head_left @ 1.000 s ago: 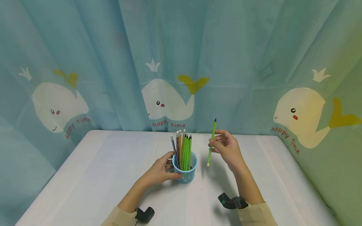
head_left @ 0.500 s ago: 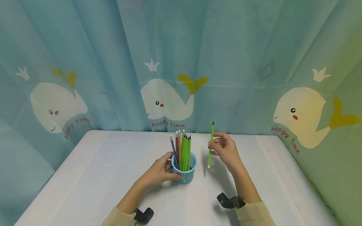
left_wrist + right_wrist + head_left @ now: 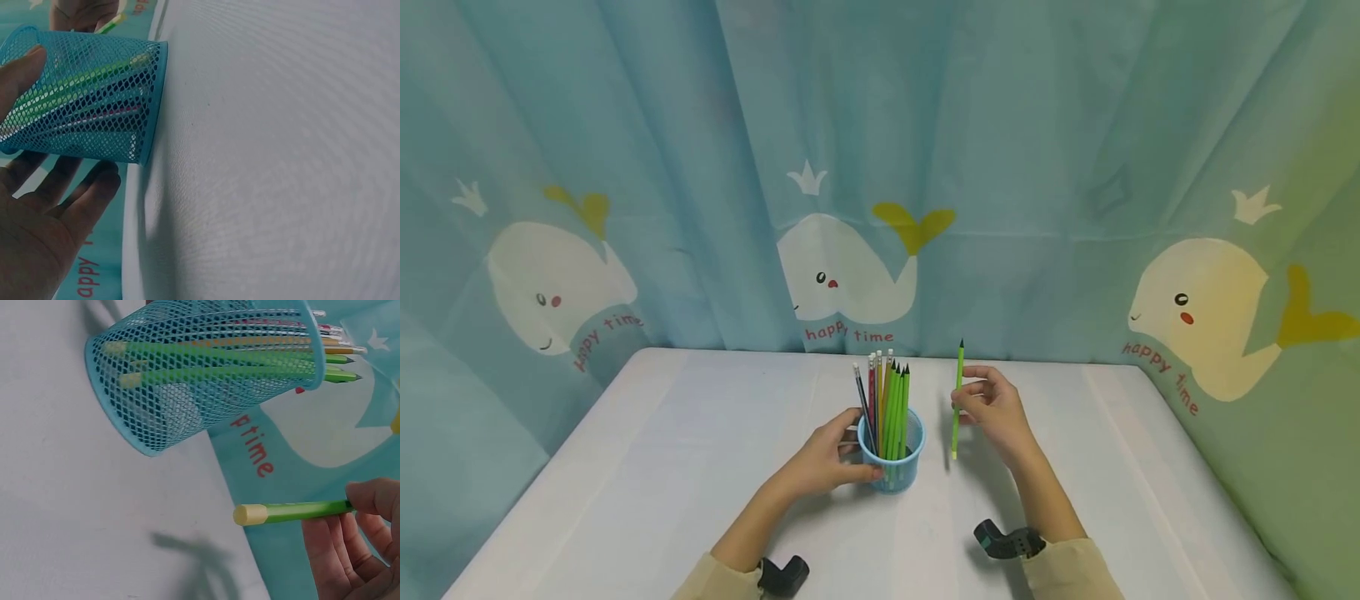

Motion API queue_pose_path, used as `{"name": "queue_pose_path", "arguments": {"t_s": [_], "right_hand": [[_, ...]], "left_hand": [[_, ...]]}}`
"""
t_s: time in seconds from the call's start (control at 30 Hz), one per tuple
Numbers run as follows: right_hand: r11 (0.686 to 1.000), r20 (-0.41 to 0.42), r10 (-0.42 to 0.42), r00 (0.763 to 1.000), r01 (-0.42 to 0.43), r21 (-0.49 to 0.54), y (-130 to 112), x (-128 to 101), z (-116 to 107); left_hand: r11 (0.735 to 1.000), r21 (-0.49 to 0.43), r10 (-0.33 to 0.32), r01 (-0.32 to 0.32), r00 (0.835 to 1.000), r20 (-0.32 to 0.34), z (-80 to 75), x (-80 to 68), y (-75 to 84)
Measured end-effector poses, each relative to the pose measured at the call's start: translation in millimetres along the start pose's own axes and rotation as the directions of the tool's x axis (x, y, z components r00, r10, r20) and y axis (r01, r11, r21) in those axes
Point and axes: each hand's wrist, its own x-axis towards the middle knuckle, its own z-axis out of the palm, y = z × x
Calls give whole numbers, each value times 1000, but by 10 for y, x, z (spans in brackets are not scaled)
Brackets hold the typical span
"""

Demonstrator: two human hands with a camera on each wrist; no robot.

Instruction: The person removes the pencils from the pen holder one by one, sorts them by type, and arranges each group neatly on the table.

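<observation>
Green pencil (image 3: 957,400) stands near-vertical, point up, eraser end clear of the worktop (image 3: 662,450), just right of the blue mesh cup (image 3: 891,458). The right hand (image 3: 996,408) pinches it at mid-shaft; grip closed on the pencil. The left hand (image 3: 820,462) wraps the cup's side, grip closed on it, base flat on the worktop. The cup holds a crowded upright bundle of pencils (image 3: 883,400), points and erasers mixed.

Risk, in my judgement: the light fingertip pinch could let the pencil swing or slip, and a knock against the bundle could jostle the cup if the left hand slackens.
</observation>
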Motion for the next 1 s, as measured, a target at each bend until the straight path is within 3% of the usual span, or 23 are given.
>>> {"name": "queue_pose_path", "arguments": {"t_s": [0.23,0.47,0.8,1.0], "right_hand": [[998,-9,33,999,-33,-45,91,-3,52],[987,-23,29,999,-33,-156,194,16,143],[945,-21,103,994,-105,-309,289,26,174],[925,-5,106,994,-100,-366,319,4,182]], "left_hand": [[1000,10,-3,3,1000,-5,14,0,-10],[1000,17,-20,20,1000,-11,-3,-7,-9],[999,38,-17,18,1000,-15,-13,3,4],[999,29,-19,19,1000,-11,-17,-5,-3]]}}
